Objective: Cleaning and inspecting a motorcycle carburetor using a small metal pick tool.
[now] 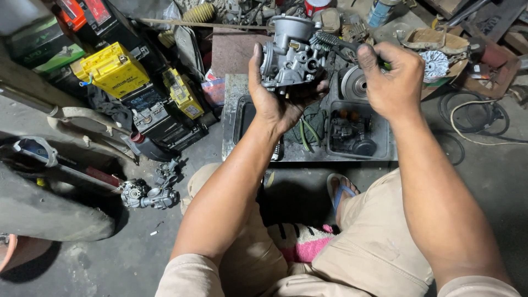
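Observation:
My left hand cradles a grey metal carburetor from below, holding it up over a low metal tray. My right hand is closed around a small brush with a green handle, whose bristle head rests against the carburetor's upper right side. Both forearms reach forward from my lap.
The tray holds a dark plastic tub of small parts and green wires. Yellow batteries and dark ones are stacked at the left. Another carburetor body lies on the concrete floor. Cables coil at the right. My sandalled foot is below the tray.

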